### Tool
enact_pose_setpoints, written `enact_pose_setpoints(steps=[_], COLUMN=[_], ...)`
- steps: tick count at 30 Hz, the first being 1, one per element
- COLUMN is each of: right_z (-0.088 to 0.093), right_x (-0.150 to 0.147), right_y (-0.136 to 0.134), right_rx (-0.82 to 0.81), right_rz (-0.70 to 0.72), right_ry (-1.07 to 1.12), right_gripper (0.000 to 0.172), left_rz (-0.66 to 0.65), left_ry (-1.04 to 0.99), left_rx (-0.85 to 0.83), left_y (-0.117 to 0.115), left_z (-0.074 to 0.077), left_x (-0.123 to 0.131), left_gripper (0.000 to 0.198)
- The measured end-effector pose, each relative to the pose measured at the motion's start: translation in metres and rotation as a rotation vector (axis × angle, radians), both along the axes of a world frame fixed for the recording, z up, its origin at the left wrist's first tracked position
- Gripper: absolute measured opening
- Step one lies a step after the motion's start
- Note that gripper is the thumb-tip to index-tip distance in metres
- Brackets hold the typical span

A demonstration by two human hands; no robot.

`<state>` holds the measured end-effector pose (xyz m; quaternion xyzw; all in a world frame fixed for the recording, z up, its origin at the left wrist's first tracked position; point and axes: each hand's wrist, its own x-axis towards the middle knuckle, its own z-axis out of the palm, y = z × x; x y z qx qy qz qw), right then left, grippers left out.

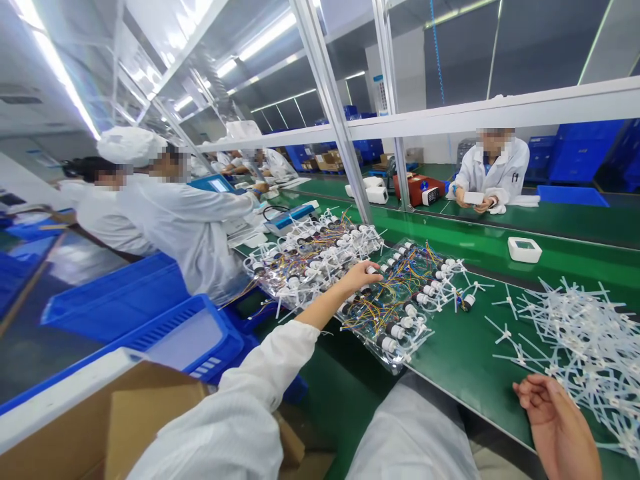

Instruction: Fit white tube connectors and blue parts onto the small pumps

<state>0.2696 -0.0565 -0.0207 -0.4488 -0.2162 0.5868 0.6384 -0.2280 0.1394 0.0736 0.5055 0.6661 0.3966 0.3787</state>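
Note:
My left hand point(359, 276) reaches out over a clear plastic tray point(395, 360) heaped with small wired pump parts point(400, 293). Its fingers are closed on one white-capped part at the tray's middle. A second clear tray point(260, 277) of the same wired parts lies just beyond to the left. My right hand point(547, 410) rests at the near edge of the green bench, fingers loosely curled with nothing in them. It lies beside a large pile of white tube tees point(585, 340).
A person in a white coat and cap point(190, 227) works to my left; another sits across the bench point(493, 173). A white square device point(524, 249) stands on the green belt. Blue bins point(145, 307) and a cardboard box point(115, 427) sit at lower left. Metal uprights point(333, 113) rise behind the trays.

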Motion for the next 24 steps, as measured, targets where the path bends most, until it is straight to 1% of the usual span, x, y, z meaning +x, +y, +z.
enact_pose_setpoints(steps=[3, 5, 10, 13, 17, 24], right_z=[0.001, 0.002, 0.004, 0.004, 0.004, 0.006], right_x=[0.000, 0.000, 0.001, 0.002, 0.001, 0.000], right_y=[0.000, 0.000, -0.001, -0.001, -0.001, -0.002], right_rx=[-0.002, -0.006, -0.002, -0.010, -0.011, -0.033], right_rz=[0.003, 0.011, 0.010, 0.004, -0.005, -0.010], right_ry=[0.006, -0.005, -0.029, -0.012, 0.008, 0.007], right_gripper=[0.041, 0.042, 0.041, 0.040, 0.039, 0.041], left_rz=[-0.037, -0.060, -0.150, -0.192, -0.207, -0.235], left_ry=[0.284, 0.435, 0.695, 0.799, 0.904, 0.973], left_rx=[0.024, 0.041, 0.053, 0.046, 0.036, 0.009], left_y=[0.002, 0.003, 0.006, 0.004, 0.000, -0.005], left_z=[-0.003, -0.004, -0.004, -0.008, -0.014, -0.017], left_x=[-0.008, -0.012, -0.018, -0.017, -0.016, -0.019], left_gripper=[0.042, 0.038, 0.034, 0.036, 0.041, 0.051])
